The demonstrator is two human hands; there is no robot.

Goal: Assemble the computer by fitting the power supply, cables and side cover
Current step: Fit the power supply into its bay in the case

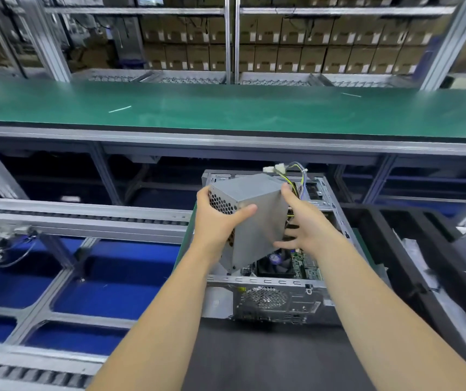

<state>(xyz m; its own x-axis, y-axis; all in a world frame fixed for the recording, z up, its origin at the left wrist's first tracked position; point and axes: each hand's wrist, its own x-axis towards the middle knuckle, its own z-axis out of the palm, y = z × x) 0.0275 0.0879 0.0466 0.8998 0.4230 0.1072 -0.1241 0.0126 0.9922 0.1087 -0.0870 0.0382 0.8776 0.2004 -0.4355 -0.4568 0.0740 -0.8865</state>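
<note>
Left hand wrapped round the vented end of the power supply, thumb laid across the plain grey face, fingers hidden behind the perforated side. Right hand spread wide against the opposite end, fingers splayed and pressing, not curled round it, with the thumb up near the top corner. Held clear above the open computer case, tilted, long axis running from about 11 o'clock down to 5 o'clock, lowest corner dipping toward the case's near-left part at about 7 o'clock. Directly beneath the hands, the case lying on its side, side cover off, rear panel with round fan grille facing the camera at 6 o'clock. Bundle of cables trailing from the box's far-right end toward 1 o'clock, white plugs uppermost, clear of the case's far wall. Inside the case, circuit board and cooler fan showing at 5 o'clock of the box.

Likely step: lowering the box into its bay. Both hands equally near, one at each end; the left bearing the grip, the right steering. Levelling the tilt seemingly needed before seating, with cables kept out from underneath. Green workbench across 12 o'clock, well apart.
</note>
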